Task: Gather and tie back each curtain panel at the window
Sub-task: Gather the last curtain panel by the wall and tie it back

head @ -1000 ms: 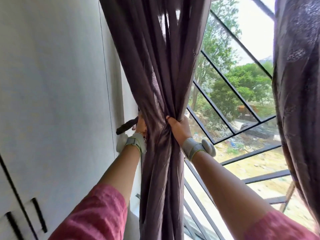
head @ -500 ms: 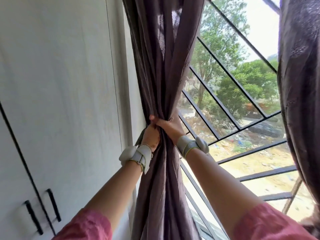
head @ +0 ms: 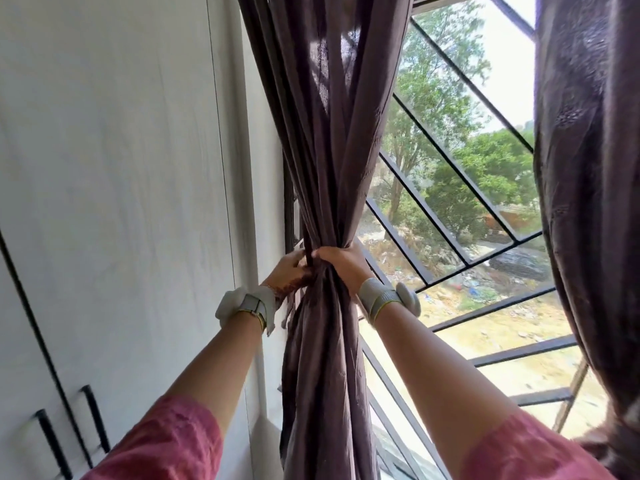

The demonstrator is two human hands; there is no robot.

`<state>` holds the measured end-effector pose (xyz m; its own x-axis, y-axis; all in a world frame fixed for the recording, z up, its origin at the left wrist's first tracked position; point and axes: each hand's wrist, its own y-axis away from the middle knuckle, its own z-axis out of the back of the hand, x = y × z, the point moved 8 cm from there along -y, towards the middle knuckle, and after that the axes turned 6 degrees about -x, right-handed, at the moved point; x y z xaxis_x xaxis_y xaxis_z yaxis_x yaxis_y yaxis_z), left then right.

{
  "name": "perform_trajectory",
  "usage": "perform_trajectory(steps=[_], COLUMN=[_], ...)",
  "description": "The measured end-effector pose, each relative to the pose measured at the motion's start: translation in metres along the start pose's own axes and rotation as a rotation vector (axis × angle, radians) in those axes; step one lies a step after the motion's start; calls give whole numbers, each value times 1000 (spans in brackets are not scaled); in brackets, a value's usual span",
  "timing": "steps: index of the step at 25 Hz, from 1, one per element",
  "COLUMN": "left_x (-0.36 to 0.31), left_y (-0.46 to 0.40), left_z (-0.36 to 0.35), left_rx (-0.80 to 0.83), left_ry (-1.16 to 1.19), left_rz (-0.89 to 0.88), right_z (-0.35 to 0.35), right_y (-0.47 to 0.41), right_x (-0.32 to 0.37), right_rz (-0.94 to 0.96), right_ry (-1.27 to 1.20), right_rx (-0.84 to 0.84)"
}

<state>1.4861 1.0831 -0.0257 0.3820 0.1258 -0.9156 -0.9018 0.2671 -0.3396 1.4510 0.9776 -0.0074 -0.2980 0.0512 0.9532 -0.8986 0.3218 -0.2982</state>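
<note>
Two hands meet at the pinched waist of the dark purple curtain panel (head: 325, 161), which hangs just beside the white wall (head: 121, 150) at the window's edge. Left hand (head: 287, 270) sits on the wall side of the panel, fingers curled into the gathered fabric; a thin dark strip, poss. a tie-back, runs up between its fingers, can't tell for sure. Right hand (head: 341, 263) is on the window side of the panel, fingers wrapped over the bunch, clenched round it & touching the left hand. Both wrists carry grey bands w/ pale pods. Above the grip the panel fans out upward; below it hangs in narrow folds. Window grille (head: 450, 168) w/ black diagonal bars lies beyond the panel, trees outside. Second curtain panel (head: 588, 168) hangs well apart from the first, across the window. Cabinet handles (head: 93, 424), black, are low on the wall side of the panel. Pink sleeves cover both upper arms.
</note>
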Motion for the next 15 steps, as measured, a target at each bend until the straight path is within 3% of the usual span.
perform_trajectory(steps=[2, 7, 11, 15], left_x=[4, 8, 14, 25], left_y=[3, 11, 18, 20], left_z=[0, 38, 40, 50], left_rx=[-12, -326, -261, -245], left_ry=[-31, -353, -334, -295], left_rz=[-18, -58, -89, 11], right_z=[5, 16, 10, 7], right_y=[0, -2, 0, -1], right_x=[1, 1, 1, -2], right_rz=[13, 15, 36, 36], right_ry=[31, 103, 96, 113], right_rx=[-26, -92, -120, -115])
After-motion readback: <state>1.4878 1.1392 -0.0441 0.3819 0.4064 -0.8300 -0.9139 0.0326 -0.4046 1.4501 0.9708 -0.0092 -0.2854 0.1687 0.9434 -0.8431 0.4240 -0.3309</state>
